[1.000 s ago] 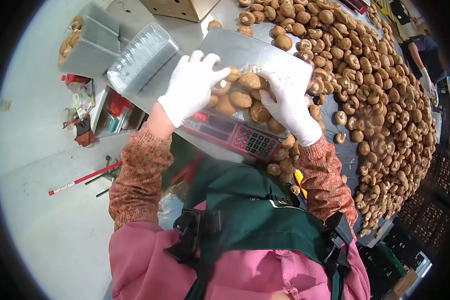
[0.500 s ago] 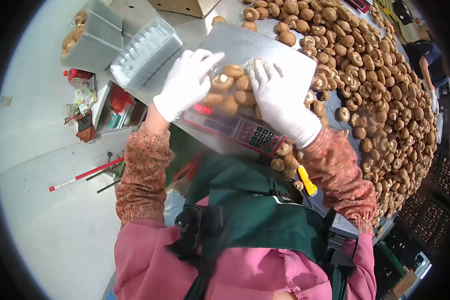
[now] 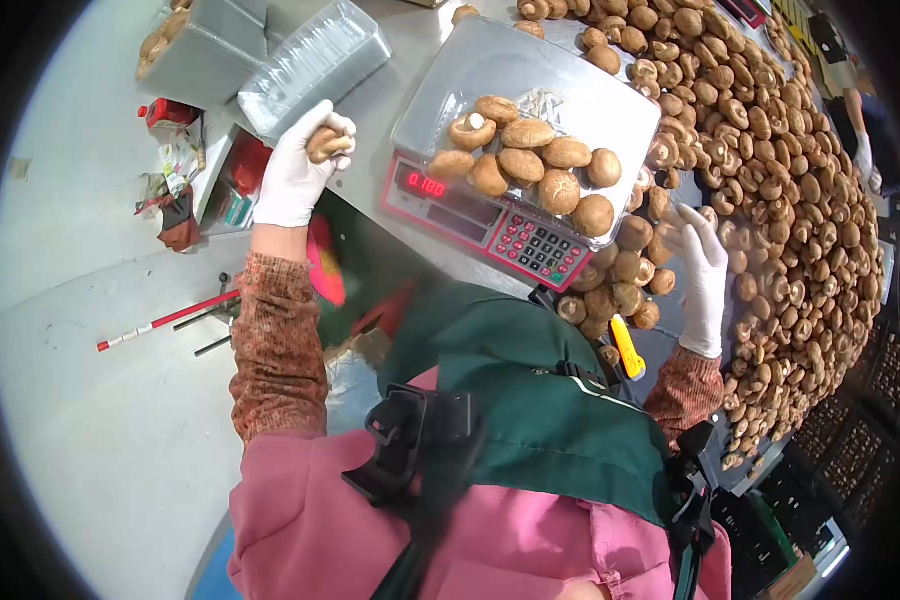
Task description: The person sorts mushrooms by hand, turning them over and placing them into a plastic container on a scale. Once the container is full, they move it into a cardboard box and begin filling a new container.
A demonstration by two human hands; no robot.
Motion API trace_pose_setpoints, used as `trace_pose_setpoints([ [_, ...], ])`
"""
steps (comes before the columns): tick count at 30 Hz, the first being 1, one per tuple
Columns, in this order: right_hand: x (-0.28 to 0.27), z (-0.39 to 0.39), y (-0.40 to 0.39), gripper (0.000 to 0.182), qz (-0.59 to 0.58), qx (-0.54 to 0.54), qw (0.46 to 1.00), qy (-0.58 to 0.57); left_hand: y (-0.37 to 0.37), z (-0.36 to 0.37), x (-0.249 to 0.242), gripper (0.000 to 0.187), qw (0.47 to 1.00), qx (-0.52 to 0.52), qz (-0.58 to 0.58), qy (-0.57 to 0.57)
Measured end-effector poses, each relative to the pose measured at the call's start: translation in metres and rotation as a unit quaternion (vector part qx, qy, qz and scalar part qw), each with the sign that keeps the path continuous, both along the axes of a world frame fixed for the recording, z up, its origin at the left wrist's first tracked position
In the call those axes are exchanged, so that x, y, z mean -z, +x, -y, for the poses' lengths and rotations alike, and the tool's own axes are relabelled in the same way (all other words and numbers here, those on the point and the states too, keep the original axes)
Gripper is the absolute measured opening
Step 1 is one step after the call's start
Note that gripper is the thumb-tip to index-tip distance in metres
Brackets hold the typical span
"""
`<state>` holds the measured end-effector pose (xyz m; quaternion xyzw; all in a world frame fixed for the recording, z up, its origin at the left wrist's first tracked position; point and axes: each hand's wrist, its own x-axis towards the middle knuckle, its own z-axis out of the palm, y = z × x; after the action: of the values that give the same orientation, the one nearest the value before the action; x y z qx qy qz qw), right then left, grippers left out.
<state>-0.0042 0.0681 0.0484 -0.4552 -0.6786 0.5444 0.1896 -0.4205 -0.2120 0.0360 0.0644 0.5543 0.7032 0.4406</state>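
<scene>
My left hand [image 3: 295, 175], in a white glove, is closed around a brown mushroom [image 3: 323, 146], left of the weighing scale [image 3: 440, 213]. On the scale's metal plate sits a clear plastic tray [image 3: 545, 105] with several mushrooms [image 3: 522, 165] in it; the red display reads 0.180. My right hand [image 3: 700, 275], gloved too, is over the near edge of the mushroom pile [image 3: 770, 230], right of the scale. Its fingers are apart and slightly blurred, and I see nothing held in them.
A stack of clear trays [image 3: 315, 65] stands left of the scale, beside filled trays [image 3: 205, 50]. Near my apron lie loose mushrooms [image 3: 625, 265] and a yellow-handled tool [image 3: 627, 348]. Another person's gloved hand [image 3: 865, 160] shows at the far right.
Both hands have left the tray on the scale. My left hand has moved left and now holds a mushroom; my right has moved right to the pile. The view has shifted slightly.
</scene>
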Motion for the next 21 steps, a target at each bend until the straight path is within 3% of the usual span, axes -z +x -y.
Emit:
trace_pose_setpoints([
  [4, 0.001, 0.012, -0.007, 0.038, -0.032, 0.03, 0.997, -0.069, 0.014, -0.015, -0.013, 0.028, 0.978, 0.03, -0.168, -0.118],
  [7, -0.001, 0.016, -0.021, 0.032, -0.031, -0.01, 0.996, -0.083, 0.021, -0.029, -0.012, 0.028, 0.949, 0.152, -0.198, -0.194],
  [12, 0.026, 0.021, -0.049, 0.026, -0.029, -0.028, 0.99, -0.135, 0.037, -0.054, 0.017, 0.023, 0.906, 0.26, -0.279, -0.185],
  [13, 0.029, 0.021, -0.055, 0.02, -0.01, -0.027, 0.993, -0.115, 0.036, -0.057, 0.022, 0.021, 0.885, 0.27, -0.323, -0.199],
  [14, 0.031, 0.02, -0.057, 0.017, -0.025, -0.021, 0.992, -0.125, 0.032, -0.054, 0.023, 0.018, 0.895, 0.278, -0.319, -0.141],
  [16, 0.026, 0.021, -0.064, 0.011, -0.054, -0.001, 0.987, -0.152, 0.032, -0.056, 0.011, 0.014, 0.905, 0.254, -0.305, -0.154],
  [17, 0.022, 0.023, -0.07, 0.011, -0.1, -0.017, 0.983, -0.151, 0.025, -0.057, 0.015, 0.014, 0.909, 0.245, -0.303, -0.15],
  [20, 0.012, 0.007, -0.103, 0.012, -0.074, -0.01, 0.989, -0.129, -0.008, -0.069, 0.01, 0.014, 0.894, 0.21, -0.376, -0.124],
  [21, 0.01, -0.004, -0.118, 0.012, -0.091, -0.013, 0.988, -0.125, -0.018, -0.077, -0.01, 0.015, 0.906, 0.205, -0.339, -0.151],
])
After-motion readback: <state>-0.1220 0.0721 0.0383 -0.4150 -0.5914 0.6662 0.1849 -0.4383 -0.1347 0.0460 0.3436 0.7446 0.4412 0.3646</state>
